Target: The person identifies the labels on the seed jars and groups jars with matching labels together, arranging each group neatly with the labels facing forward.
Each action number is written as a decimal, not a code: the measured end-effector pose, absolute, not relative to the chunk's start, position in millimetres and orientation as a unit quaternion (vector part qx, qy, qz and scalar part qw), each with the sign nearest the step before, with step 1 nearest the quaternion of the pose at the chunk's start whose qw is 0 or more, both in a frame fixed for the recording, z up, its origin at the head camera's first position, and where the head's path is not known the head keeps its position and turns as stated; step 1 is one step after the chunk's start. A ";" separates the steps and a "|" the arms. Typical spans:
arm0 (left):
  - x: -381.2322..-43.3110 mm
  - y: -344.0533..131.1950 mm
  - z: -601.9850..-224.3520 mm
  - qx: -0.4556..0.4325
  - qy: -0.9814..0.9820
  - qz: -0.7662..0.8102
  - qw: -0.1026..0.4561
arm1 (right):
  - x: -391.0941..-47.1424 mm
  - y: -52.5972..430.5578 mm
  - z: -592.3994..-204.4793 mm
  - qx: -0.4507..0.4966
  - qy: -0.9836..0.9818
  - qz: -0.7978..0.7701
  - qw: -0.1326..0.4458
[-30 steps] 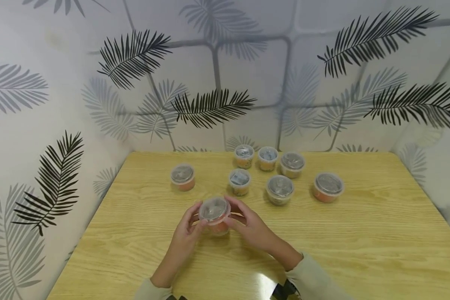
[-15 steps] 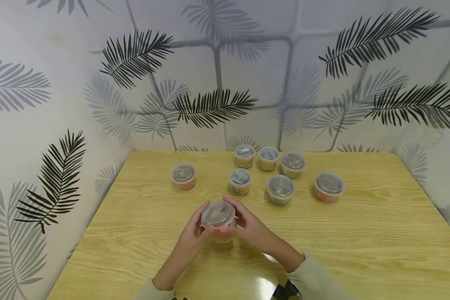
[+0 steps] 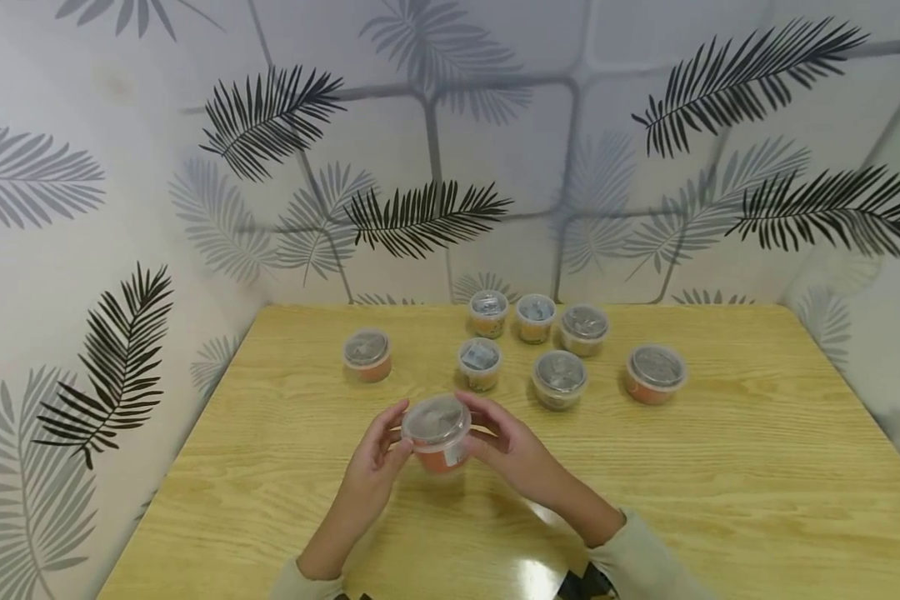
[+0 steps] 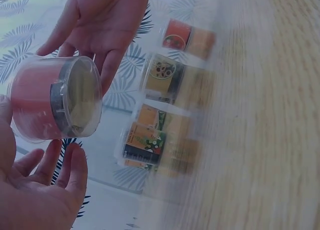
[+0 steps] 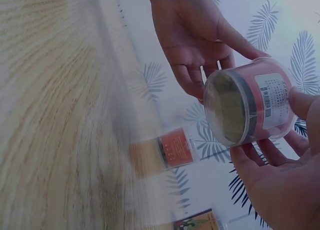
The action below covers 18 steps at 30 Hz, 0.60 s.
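Both hands hold a round clear plastic tub [image 3: 437, 423] with a red band, raised over the table in the head view. My left hand [image 3: 369, 467] grips its left side, thumb at the front. On the other side my right hand [image 3: 512, 446] grips it, thumb at the front and fingers behind. The right wrist view shows a white barcode label [image 5: 272, 99] on the tub's wall, near the right thumb. Brownish contents show through the clear end of the tub [image 4: 82, 97] in the left wrist view.
On the wooden table [image 3: 720, 475], a red-banded tub [image 3: 367, 356] stands left and another red tub [image 3: 656, 375] right. Between them are several smaller tubs, including a front one [image 3: 480, 364] and a brownish one [image 3: 559, 380]. A leaf-patterned wall [image 3: 495, 150] stands behind.
The tub has turned in the hands, so its white label now shows at the front right. The thumbs have moved apart, and the right hand has shifted slightly right. The other tubs stay put.
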State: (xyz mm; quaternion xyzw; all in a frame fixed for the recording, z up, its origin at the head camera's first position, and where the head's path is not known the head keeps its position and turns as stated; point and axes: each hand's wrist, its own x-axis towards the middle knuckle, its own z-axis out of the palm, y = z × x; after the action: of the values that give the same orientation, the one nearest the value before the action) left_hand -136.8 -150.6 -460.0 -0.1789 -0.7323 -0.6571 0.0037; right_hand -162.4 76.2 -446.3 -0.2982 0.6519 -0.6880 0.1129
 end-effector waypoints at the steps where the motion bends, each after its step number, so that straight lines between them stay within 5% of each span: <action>1: -137.1 -150.2 -460.2 -0.181 -0.729 -0.660 0.009 | -162.8 76.5 -446.6 -0.300 0.648 -0.692 0.109; 7: -136.2 -147.9 -460.7 -0.194 -0.714 -0.672 0.008 | -162.7 77.4 -446.6 -0.289 0.636 -0.707 0.112; 18: -129.5 -141.6 -457.4 -0.235 -0.689 -0.681 -0.077 | -157.6 75.7 -446.9 -0.290 0.629 -0.698 0.184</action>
State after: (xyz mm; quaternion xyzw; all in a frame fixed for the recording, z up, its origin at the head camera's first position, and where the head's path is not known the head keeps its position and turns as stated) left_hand -129.5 -141.6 -457.4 -0.2349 -0.6893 -0.6810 -0.0765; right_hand -157.6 75.7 -446.9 -0.2897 0.6290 -0.6975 0.1842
